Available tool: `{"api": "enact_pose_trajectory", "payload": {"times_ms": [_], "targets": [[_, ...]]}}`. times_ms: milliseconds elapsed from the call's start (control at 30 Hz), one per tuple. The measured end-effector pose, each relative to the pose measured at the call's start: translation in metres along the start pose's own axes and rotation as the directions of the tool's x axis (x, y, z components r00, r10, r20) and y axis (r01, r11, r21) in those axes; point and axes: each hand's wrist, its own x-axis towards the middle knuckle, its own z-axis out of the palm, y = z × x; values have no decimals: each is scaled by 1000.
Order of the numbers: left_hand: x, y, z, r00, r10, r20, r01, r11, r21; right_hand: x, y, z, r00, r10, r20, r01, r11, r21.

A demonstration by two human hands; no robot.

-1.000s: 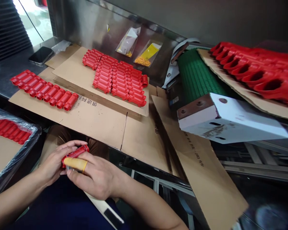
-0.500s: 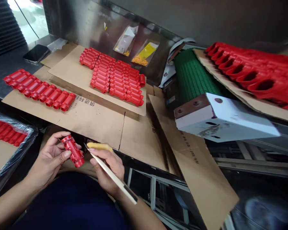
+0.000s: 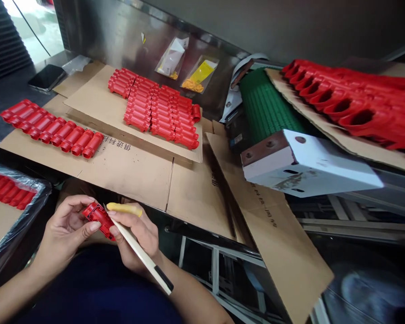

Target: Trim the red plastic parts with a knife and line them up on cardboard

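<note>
My left hand grips a hollow red plastic tube part between thumb and fingers, with its cut-out side tilted up. My right hand is closed round a craft knife with a long cream handle and a black band near its end. Its small dark blade is at the upper edge of the red part; whether it touches cannot be made out. A yellow finger cot covers the right index finger, and the right thumb lies against the lower end of the part.
Red tube parts lie in a row on cardboard, with more on a raised cardboard sheet. A lined box stands left. At right, a green conveyor roller with a white bracket sits below more red parts. A phone lies far left.
My right hand has moved left and down with the knife, bringing its blade to the red part. My left hand has turned the part and lowered it slightly. The view has shifted a little.
</note>
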Motion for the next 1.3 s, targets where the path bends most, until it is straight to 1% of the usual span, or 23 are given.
{"api": "enact_pose_trajectory", "payload": {"times_ms": [100, 233, 467, 600, 700, 800, 1000, 1067, 1200, 1300], "targets": [[0, 2, 3, 1000, 16, -6, -16, 999, 36, 3, -3, 0, 999, -34, 9, 34, 999, 0], [1, 5, 7, 999, 39, -6, -39, 998, 53, 3, -4, 0, 999, -40, 7, 40, 999, -22], [1, 6, 7, 999, 52, -4, -51, 996, 75, 2, -3, 1, 998, -55, 9, 55, 998, -23], [0, 5, 7, 997, 75, 3, -74, 991, 111, 2, -4, -1, 1000, -23, 12, 24, 1000, -15], [0, 7, 7, 994, 106, 22, -108, 984, 142, 0, -7, -2, 1000, 23, 1, -23, 999, -35], [-1, 7, 8, 992, 124, 27, -127, 978, 163, 0, -8, -3, 999, 35, -9, -36, 998, -56], [-6, 3, 9, 991, 125, -40, -116, 978, 174, 3, -12, -7, 1000, 23, 10, -22, 998, -58], [-7, 2, 8, 990, 134, -41, -124, 974, 191, 4, -14, -11, 999, 32, 24, -30, 998, -55], [-7, 6, 5, 996, 89, 7, -88, 980, 179, 7, -17, -21, 996, 58, 64, -56, 998, -27], [-8, 8, 3, 999, 19, 33, -24, 990, 141, 10, -19, -26, 983, 165, 82, -169, 984, 51]]}}
